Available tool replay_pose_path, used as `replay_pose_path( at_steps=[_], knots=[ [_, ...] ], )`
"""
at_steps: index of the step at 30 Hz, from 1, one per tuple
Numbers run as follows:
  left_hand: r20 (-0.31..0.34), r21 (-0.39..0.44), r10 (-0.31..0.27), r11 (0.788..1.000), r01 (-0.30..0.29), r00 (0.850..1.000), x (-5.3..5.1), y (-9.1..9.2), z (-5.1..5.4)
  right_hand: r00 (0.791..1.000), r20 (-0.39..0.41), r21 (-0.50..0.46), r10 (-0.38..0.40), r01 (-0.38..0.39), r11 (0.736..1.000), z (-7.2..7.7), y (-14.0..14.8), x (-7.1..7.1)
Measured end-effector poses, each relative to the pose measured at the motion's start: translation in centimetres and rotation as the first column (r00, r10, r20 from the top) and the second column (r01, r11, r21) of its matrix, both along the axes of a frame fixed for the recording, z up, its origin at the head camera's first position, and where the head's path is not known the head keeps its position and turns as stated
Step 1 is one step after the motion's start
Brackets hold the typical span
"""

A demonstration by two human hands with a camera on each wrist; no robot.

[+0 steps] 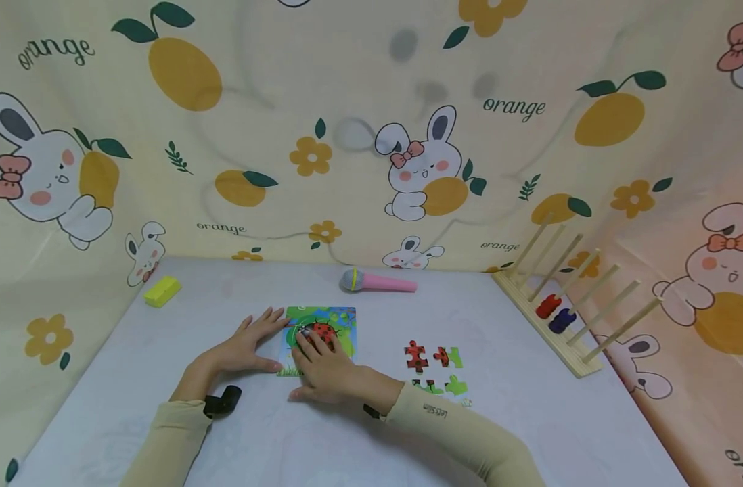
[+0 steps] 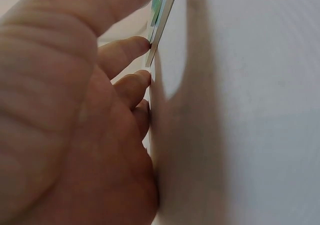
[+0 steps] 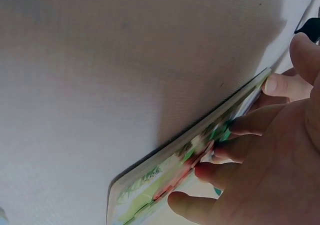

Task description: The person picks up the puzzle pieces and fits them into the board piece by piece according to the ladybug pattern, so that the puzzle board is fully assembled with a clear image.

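A square jigsaw puzzle (image 1: 348, 319) with a red ladybug on green and blue lies flat on the table. My left hand (image 1: 243, 346) rests at its left side, fingers spread, with the thumb and fingertips at the edge. In the left wrist view, the fingers of the left hand (image 2: 75, 115) reach the board's thin edge (image 2: 162, 30). My right hand (image 1: 327, 372) lies over the puzzle with straight fingers touching the ladybug picture. The right wrist view shows the fingers of the right hand (image 3: 265, 150) on the printed face of the puzzle (image 3: 155, 177). Part of the picture is hidden.
Several loose jigsaw pieces (image 1: 415, 356) lie right of the puzzle, some partly behind the right forearm. A pink toy microphone (image 1: 386, 283) is at the back. A yellow block (image 1: 162, 291) sits far left. A wooden peg rack (image 1: 566, 345) with red and blue beads stands on the right.
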State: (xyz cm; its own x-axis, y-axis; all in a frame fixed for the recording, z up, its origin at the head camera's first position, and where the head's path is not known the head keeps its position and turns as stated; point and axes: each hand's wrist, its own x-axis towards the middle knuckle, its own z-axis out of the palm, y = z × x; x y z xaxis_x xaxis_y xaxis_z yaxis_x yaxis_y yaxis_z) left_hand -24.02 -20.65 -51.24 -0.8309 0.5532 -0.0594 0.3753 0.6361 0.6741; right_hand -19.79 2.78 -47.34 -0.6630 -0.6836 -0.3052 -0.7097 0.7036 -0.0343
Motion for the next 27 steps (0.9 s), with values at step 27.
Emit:
replay_pose_path(
  at_steps=[27],
  knots=[
    [0.015, -0.013, 0.002, 1.0, -0.002, 1.0, -0.1, -0.1, -0.1, 1.0, 0.01, -0.062, 0.001, 0.0, 0.998, -0.8, 0.2, -1.3]
  ],
)
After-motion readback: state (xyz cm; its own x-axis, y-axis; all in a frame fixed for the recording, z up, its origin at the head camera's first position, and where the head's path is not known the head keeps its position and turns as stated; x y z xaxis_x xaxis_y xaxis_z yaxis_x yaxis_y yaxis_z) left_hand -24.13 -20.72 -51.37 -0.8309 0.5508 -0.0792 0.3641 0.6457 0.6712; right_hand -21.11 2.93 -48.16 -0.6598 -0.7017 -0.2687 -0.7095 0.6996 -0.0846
